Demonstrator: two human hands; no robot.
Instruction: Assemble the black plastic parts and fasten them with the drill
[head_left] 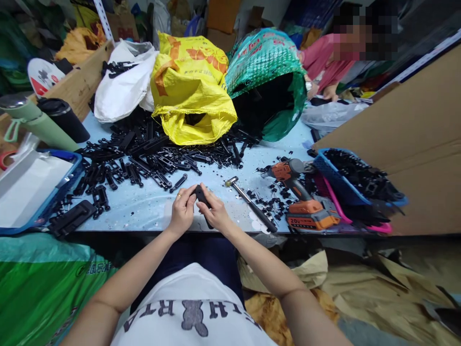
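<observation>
Between my two hands is a narrow black plastic part [201,196], held at the front of the blue-covered table [137,211]. My left hand [183,209] pinches its upper left side with thumb and fingertips. On the other side, my right hand [216,211] has its fingers wrapped round the same part, whose lower end shows beneath the palm. Fingers cover much of it. Just beyond my hands lies a loose black link-shaped part [179,182]. To the right rests a hammer [252,204] with a metal head and black handle.
An orange cordless drill [302,192] lies right of the hammer, near a blue basket [345,178] of black parts. Piles of black parts [151,154] spread before white [124,81], yellow [194,91] and green sacks [268,72]. Bottles stand left. Another person [327,62] works back right.
</observation>
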